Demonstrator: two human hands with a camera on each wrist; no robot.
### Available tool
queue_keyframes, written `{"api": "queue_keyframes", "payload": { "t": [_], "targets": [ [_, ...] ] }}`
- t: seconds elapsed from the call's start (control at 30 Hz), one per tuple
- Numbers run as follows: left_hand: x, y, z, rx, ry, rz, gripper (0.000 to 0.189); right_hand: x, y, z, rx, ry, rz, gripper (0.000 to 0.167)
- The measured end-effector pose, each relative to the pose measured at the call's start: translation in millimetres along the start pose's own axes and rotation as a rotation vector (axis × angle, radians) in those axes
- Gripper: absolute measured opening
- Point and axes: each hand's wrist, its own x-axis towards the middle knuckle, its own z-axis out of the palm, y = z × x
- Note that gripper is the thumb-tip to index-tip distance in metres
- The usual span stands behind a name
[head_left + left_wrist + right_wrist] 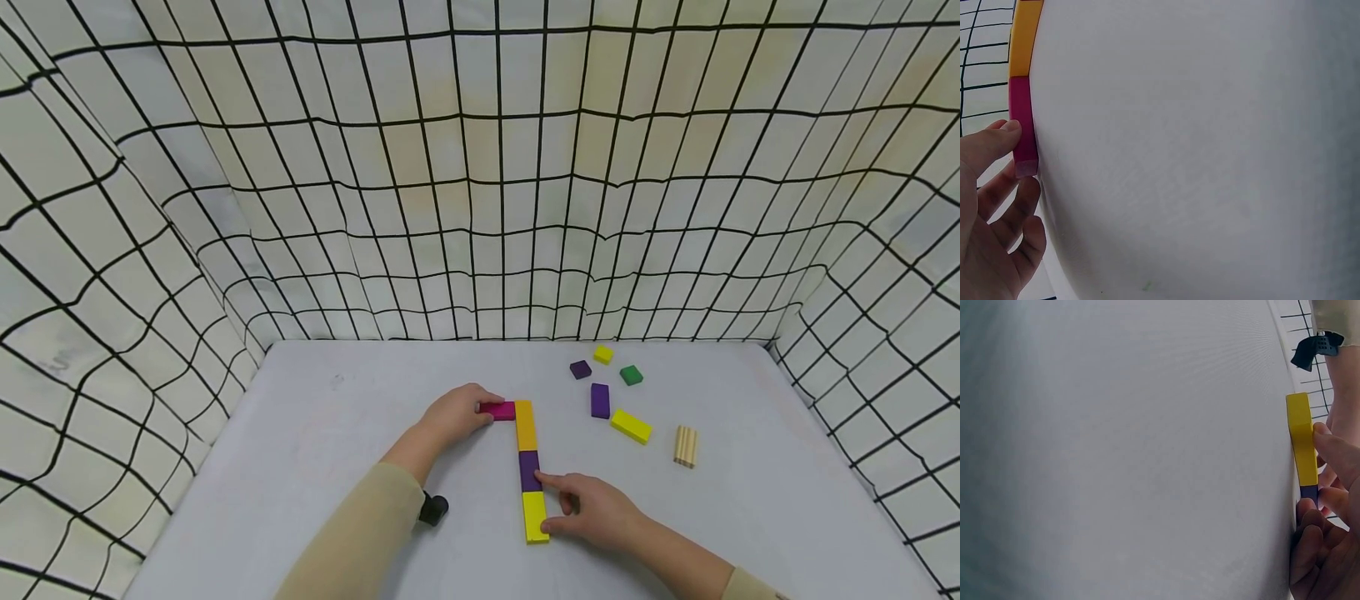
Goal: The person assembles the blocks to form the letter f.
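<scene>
In the head view a column of blocks lies on the white table: an orange block (526, 426) at the far end, a purple block (529, 471) in the middle and a yellow block (535, 517) nearest me. My left hand (455, 414) pinches a magenta block (504, 411) between thumb and fingers; its end meets the orange block's far left side, making a corner. On the column's right side is my right hand (596, 510). Its extended index finger touches the purple block and its thumb touches the yellow one, while the other fingers are curled.
Right of the column lie a purple block (600, 401), a yellow block (631, 427) and a bundle of wooden sticks (686, 447). Farther back are small dark purple (581, 369), yellow (603, 355) and green (632, 375) blocks. Black netting (480, 183) over white walls surrounds the table.
</scene>
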Motion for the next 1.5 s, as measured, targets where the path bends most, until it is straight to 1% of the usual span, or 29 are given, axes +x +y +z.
{"api": "queue_keyframes", "payload": {
  "t": [0.17, 0.4, 0.6, 0.77, 0.93, 1.2, 1.33, 1.5],
  "targets": [
    [-1.3, 1.0, -0.5, -0.001, -0.001, -0.013, 0.035, 0.3, 0.0, -0.3, -0.006, 0.002, -0.002, 0.071],
    [-2.0, -0.2, 0.0, -0.040, -0.006, -0.034, 0.038, 0.5, 1.5, -0.2, -0.007, 0.001, -0.012, 0.071],
    [-0.4, -4.2, 2.4, -0.083, 0.002, -0.030, 0.035, 0.0, 2.0, -0.3, -0.009, 0.003, -0.011, 0.071],
    [1.3, -6.2, 3.7, -0.110, -0.006, -0.023, 0.033, -0.6, 1.1, -0.2, -0.007, 0.002, -0.002, 0.072],
    [2.4, -5.8, 3.4, -0.135, -0.018, -0.011, 0.033, -1.5, -0.4, -0.8, 0.003, 0.005, 0.006, 0.071],
    [2.2, -3.8, 1.5, -0.172, -0.037, -0.053, 0.032, -0.8, 0.4, 0.8, 0.018, 0.010, 0.012, 0.070],
    [2.3, -4.2, 0.6, -0.177, -0.039, -0.055, 0.031, 0.2, 0.7, 1.7, 0.029, 0.012, 0.011, 0.070],
    [1.3, -4.1, -0.7, -0.186, -0.042, -0.050, 0.031, -1.0, 0.6, 0.9, 0.070, 0.013, 0.021, 0.071]
  ]
}}
